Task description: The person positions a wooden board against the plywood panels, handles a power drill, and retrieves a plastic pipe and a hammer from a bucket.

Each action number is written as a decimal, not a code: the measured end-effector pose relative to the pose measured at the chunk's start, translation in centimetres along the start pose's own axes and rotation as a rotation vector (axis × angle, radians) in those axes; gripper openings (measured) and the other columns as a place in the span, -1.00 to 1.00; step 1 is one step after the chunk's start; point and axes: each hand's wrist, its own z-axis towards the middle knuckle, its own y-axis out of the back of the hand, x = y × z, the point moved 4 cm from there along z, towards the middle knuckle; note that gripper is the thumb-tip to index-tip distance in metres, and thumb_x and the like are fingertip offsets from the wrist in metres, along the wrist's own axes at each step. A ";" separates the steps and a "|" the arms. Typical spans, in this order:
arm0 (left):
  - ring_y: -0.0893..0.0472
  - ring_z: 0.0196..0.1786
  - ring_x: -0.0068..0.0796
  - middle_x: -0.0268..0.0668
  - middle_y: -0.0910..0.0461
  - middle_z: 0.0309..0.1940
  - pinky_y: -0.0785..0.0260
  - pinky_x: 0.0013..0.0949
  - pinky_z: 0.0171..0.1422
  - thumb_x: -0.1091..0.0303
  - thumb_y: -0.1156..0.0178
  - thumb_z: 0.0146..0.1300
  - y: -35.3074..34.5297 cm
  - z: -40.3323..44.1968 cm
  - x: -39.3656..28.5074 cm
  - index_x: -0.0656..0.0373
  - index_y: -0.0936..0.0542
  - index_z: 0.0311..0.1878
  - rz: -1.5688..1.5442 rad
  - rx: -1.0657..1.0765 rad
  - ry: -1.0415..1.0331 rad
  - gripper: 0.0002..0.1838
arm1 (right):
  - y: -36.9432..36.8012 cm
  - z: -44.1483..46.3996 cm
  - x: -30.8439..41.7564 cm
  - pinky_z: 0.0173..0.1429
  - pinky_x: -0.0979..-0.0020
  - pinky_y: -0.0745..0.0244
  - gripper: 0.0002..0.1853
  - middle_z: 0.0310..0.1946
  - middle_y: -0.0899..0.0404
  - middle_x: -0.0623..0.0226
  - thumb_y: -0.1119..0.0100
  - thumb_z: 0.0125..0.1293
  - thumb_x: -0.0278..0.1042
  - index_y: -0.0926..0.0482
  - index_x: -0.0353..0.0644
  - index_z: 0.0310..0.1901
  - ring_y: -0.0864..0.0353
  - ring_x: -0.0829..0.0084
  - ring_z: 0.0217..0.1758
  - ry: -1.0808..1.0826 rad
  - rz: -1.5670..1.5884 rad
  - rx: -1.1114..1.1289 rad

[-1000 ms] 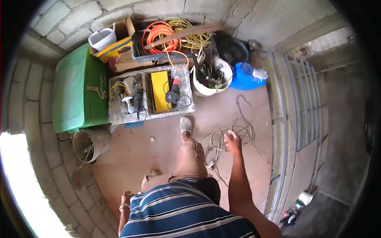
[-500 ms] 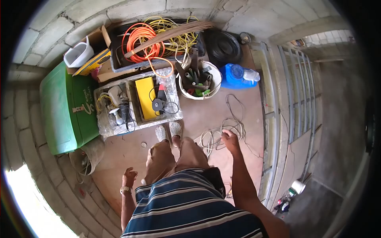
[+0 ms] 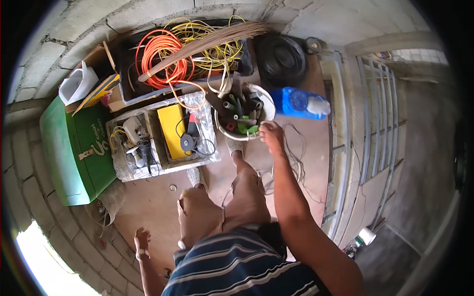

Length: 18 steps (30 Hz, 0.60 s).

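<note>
My right hand (image 3: 271,134) is at the lower right rim of a white bucket (image 3: 269,106) full of tools and pipe pieces, its fingers curled; whether they grip the rim is hard to make out. Down at the left, my left hand (image 3: 142,238), with a watch on its wrist, hangs beside my leg with fingers loosely apart and nothing in them. A blue jug (image 3: 298,102) stands just right of the bucket. Left of the bucket lies a divided tray (image 3: 190,163) with a yellow box (image 3: 174,130) and power tools.
A green box (image 3: 74,153) stands at the left. Behind are a black crate (image 3: 127,86) with an orange hose (image 3: 148,59), yellow cable and a stick broom (image 3: 207,45), and a black coil (image 3: 281,59). Loose cable (image 3: 298,170) lies on the floor near my feet.
My right hand has moved forward from above the floor cable to the bucket's rim. One foot has stepped forward near the bucket. My left hand has dropped lower and to the left.
</note>
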 end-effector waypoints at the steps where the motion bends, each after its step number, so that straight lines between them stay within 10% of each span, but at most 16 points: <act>1: -0.59 -0.39 -0.48 -0.26 -0.62 -0.25 -0.38 -0.46 -0.45 0.33 -0.23 0.15 -1.1 -0.5 1.6 0.15 -0.47 0.08 -0.203 0.025 0.090 -0.60 | -1.5 2.9 -0.3 -0.49 0.61 -0.40 -0.76 -0.38 -0.59 0.44 -0.24 0.24 -0.27 -0.57 -0.17 -0.11 -0.51 0.64 -0.47 -0.081 -0.007 0.015; 4: -0.57 -0.44 -0.50 -0.28 -0.64 -0.32 -0.35 -0.46 -0.50 0.33 -0.21 0.16 -4.7 -5.4 3.9 0.12 -0.46 0.08 -0.349 0.046 0.201 -0.61 | -5.4 10.4 -3.3 -0.48 0.57 -0.42 -0.80 -0.43 -0.56 0.47 -0.17 0.27 -0.23 -0.61 -0.12 -0.16 -0.50 0.66 -0.45 -0.222 -0.072 0.054; 7: -0.57 -0.48 -0.52 -0.28 -0.67 -0.38 -0.40 -0.47 -0.47 0.29 -0.22 0.17 -10.7 -12.7 1.0 0.17 -0.49 0.07 0.080 0.127 0.119 -0.61 | -8.4 21.2 -12.1 -0.39 0.35 -0.53 -0.67 -0.42 -0.64 0.21 -0.12 0.28 -0.09 -0.64 -0.23 -0.25 -0.61 0.35 -0.45 0.109 -0.676 0.181; 12: -0.61 -0.45 -0.55 -0.27 -0.68 -0.39 -0.48 -0.48 -0.40 0.25 -0.27 0.14 -15.9 -17.6 0.3 0.24 -0.50 0.06 0.231 0.182 0.233 -0.56 | -13.2 23.6 -8.7 0.05 0.03 -0.49 -0.56 -0.15 -0.61 -0.12 -0.03 0.22 0.01 -0.66 -0.24 -0.20 -0.63 -0.05 -0.08 -0.144 -0.862 -0.060; 18: -0.61 -0.35 -0.58 -0.29 -0.67 -0.34 -0.48 -0.49 -0.36 0.27 -0.29 0.14 -16.4 -17.6 -1.5 0.26 -0.49 0.09 0.097 0.106 0.295 -0.53 | -14.7 27.8 -14.6 -0.19 0.14 -0.61 -0.49 -0.43 -0.66 0.00 0.02 0.27 0.15 -0.67 -0.16 -0.46 -0.69 0.02 -0.28 0.137 -1.135 -0.016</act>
